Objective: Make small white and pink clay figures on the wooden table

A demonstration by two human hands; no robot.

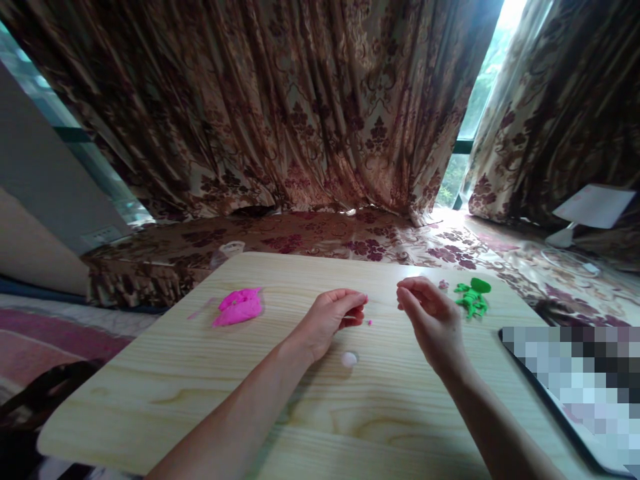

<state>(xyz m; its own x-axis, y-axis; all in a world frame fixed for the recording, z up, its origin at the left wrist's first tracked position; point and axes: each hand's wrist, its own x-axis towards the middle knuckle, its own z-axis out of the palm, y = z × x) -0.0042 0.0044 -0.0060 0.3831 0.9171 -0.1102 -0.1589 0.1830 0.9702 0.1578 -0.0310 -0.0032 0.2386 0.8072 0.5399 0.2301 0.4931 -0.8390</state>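
My left hand [333,320] hovers over the middle of the light wooden table [200,393], fingers curled in a pinch; a tiny pink bit [369,323] lies just right of its fingertips. My right hand [427,313] is beside it, fingers bent and pinched together; what they hold, if anything, is too small to see. A lump of pink clay [240,307] lies to the left. A green clay figure [473,297] sits at the far right, just beyond my right hand. A small white ball [349,359] rests below my left hand.
A dark-edged flat object [575,393], blurred out, lies at the table's right edge. A clear small cup [227,251] stands past the far left corner. Patterned curtains [300,113] and a cushioned ledge [350,233] run behind the table. A white lamp [585,213] lies at right.
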